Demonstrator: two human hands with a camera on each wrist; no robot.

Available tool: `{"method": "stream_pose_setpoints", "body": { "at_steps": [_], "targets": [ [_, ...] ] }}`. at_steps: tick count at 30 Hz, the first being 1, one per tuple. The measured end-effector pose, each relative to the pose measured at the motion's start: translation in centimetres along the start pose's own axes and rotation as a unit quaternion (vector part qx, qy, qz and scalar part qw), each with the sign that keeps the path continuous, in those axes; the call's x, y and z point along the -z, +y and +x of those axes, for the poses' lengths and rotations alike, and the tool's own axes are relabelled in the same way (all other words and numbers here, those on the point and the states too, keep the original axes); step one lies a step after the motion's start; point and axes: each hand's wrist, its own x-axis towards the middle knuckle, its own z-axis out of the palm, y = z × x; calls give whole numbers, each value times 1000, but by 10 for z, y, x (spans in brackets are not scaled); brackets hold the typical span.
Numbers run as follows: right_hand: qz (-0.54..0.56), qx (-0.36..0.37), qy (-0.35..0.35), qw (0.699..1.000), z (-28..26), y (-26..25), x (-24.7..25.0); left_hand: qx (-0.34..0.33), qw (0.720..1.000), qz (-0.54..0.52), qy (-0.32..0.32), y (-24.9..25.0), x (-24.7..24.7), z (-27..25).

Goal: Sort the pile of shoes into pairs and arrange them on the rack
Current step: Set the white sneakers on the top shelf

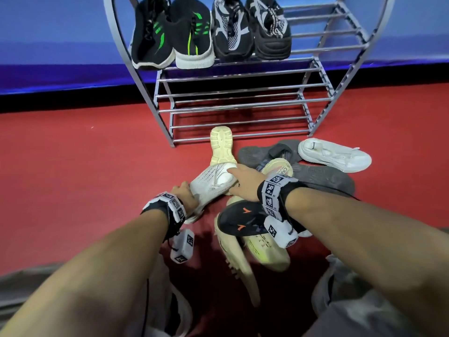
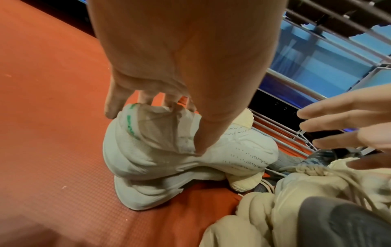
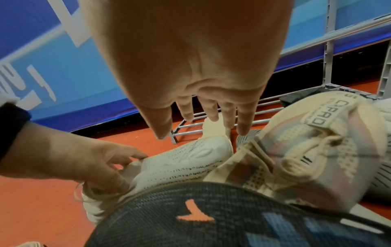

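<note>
Head view: left hand (image 1: 184,192) pinches the white knit sneaker (image 1: 211,185) by its heel before the metal shoe rack (image 1: 243,110); right hand (image 1: 243,182) reaches, fingers spread. Next, probably find its mate.

Head view: top edge is cropping the rack (image 1: 243,79) and the heels of the four shoes on its upper shelf; the black-and-green pair (image 1: 170,35) and the grey-patterned pair (image 1: 250,27) are showing toes and midsections only.

The right hand (image 1: 245,182) is covering part of the white knit shoe (image 1: 211,186); its fingertips are lying out of sight behind the shoe's toe. The left hand (image 1: 183,193) is hiding that shoe's heel.

The black shoe with orange marks (image 1: 240,218) is sitting partly under the right wristband.

The beige shoes (image 1: 264,249) nearest the person are blurring; laces and outlines are not resolving.

Right wrist view: lettering on the beige shoe's strap (image 3: 315,115) is smearing and only partly legible.
</note>
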Motion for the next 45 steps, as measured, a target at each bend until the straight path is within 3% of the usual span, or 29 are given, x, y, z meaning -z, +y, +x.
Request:
{"method": "stream_pose_setpoints", "body": {
  "at_steps": [10, 16, 23, 29, 32, 37, 39, 42, 45],
  "targets": [
    [-46, -4, -27, 999, 3, 10, -13, 14, 993, 116, 10, 5, 4, -9],
    [-40, -6, -21, 999, 1, 16, -11, 46, 994, 100, -24, 5, 10, -2],
    [-48, 0, -18, 999, -6, 20, -9, 33, 993, 109, -26, 5, 23, -7],
    [19, -8, 56, 998, -13, 27, 13, 5, 999, -8, -36, 10, 56, -15],
    [68, -27, 101, 992, -18, 33, 18, 27, 971, -223, -75, 3, 75, -17],
    [163, -74, 118, 977, -26, 35, 20, 9, 947, -315, -62, 2, 96, -18],
    [239, -84, 88, 963, -28, 33, 19, -8, 942, -327, -78, 9, 92, -20],
    [443, -122, -12, 888, -30, 25, 19, -42, 935, -335, -113, 30, 77, -28],
    [519, -149, -58, 840, -31, 29, 20, -86, 931, -314, -163, 57, 59, -43]
  ]
}}
